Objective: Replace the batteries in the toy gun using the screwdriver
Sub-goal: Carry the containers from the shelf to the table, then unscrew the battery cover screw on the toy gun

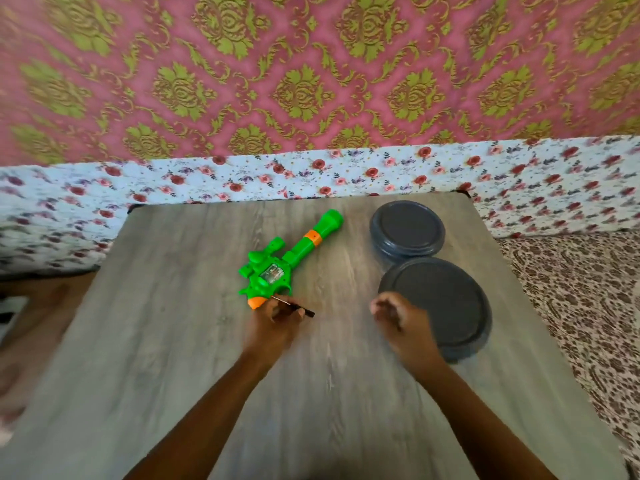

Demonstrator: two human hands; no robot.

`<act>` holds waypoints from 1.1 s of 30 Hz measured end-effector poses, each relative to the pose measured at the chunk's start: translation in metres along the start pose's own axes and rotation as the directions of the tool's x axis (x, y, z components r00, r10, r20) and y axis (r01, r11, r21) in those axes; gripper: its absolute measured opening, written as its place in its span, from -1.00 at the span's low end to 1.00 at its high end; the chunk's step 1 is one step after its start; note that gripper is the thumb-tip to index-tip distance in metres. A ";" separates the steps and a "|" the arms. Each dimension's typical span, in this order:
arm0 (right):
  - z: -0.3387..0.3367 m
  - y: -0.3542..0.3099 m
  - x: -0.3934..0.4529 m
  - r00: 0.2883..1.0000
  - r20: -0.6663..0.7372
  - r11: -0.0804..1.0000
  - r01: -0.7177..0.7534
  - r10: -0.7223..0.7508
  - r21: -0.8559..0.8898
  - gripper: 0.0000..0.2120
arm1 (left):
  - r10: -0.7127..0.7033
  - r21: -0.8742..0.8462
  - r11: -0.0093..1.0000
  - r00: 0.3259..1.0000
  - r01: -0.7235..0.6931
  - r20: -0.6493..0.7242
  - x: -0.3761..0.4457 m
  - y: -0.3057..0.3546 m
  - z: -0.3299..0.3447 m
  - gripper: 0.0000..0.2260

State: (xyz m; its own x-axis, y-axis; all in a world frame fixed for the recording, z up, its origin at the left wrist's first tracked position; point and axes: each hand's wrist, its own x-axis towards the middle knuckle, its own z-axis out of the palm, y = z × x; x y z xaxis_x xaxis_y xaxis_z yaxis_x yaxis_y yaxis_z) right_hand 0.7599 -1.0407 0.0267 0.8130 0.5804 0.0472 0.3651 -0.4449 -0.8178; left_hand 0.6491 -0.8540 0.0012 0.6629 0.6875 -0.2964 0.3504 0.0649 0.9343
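Pinching the screwdriver (293,305), the left hand (275,325) has its grip closed on it just beside the toy gun (277,263) lying on the bench (173,341); right hand (401,322), beyond the screwdriver, curls loosely, holding nothing.

Bare tabletop (180,341) lies open left of the toy gun (277,265); two dark round plates (446,306) block the right side.
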 end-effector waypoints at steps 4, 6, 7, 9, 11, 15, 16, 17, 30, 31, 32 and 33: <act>0.072 -0.005 0.019 0.988 0.139 0.921 -0.117 0.069 0.371 -0.78 | 0.182 0.006 0.983 0.983 -0.182 -0.028 0.016 -0.004 -0.019 -0.81; 0.105 -0.004 0.034 0.980 0.120 0.830 -0.197 0.156 0.522 -0.71 | 0.269 -0.026 0.963 0.962 -0.270 -0.043 0.033 -0.011 -0.024 -0.81; 0.116 -0.002 0.042 0.978 0.102 0.799 -0.209 0.183 0.563 -0.68 | 0.307 -0.047 0.949 0.949 -0.311 -0.065 0.041 -0.014 -0.026 -0.82; 0.142 0.010 0.056 0.987 0.042 0.802 -0.148 0.152 0.579 -0.62 | 0.401 -0.099 0.906 0.909 -0.412 -0.117 0.059 -0.031 -0.029 -0.88; 0.159 0.025 0.063 0.993 -0.038 0.829 -0.071 0.111 0.555 -0.59 | 0.453 -0.186 0.860 0.878 -0.476 -0.151 0.071 -0.048 -0.032 -0.91; 0.169 0.039 0.061 0.992 -0.112 0.810 0.026 0.049 0.586 -0.57 | 0.505 -0.336 0.773 0.842 -0.538 -0.188 0.076 -0.069 -0.033 -0.94; 0.168 0.038 0.062 0.994 -0.100 0.804 0.026 0.042 0.595 -0.58 | 0.527 -0.347 0.753 0.829 -0.558 -0.190 0.077 -0.071 -0.032 -0.94; 0.167 0.037 0.064 0.996 -0.084 0.805 0.023 0.034 0.594 -0.58 | 0.547 -0.358 0.736 0.816 -0.574 -0.186 0.077 -0.072 -0.030 -0.94; 0.159 0.021 0.037 0.990 -0.073 0.821 0.143 -0.123 0.552 -0.58 | 0.747 -0.315 0.575 0.642 -0.755 -0.174 0.053 -0.075 -0.035 -0.89; 0.160 0.017 0.034 0.989 -0.060 0.825 0.143 -0.132 0.547 -0.57 | 0.756 -0.308 0.570 0.633 -0.762 -0.166 0.050 -0.073 -0.034 -0.88; 0.161 0.014 0.032 0.989 -0.040 0.834 0.141 -0.142 0.533 -0.55 | 0.765 -0.301 0.562 0.623 -0.770 -0.166 0.048 -0.072 -0.032 -0.87; 0.162 0.010 0.029 0.989 -0.021 0.842 0.136 -0.147 0.522 -0.53 | 0.774 -0.290 0.554 0.611 -0.780 -0.166 0.045 -0.071 -0.032 -0.87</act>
State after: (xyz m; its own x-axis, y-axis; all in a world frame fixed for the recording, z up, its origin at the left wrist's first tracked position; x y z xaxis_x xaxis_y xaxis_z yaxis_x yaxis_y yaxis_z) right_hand 0.7135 -0.9177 -0.0736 0.7600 0.6249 0.1789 0.1812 0.0607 -0.9816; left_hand 0.6331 -0.8050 -0.0721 0.5667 0.5904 0.5746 -0.5147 -0.2910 0.8065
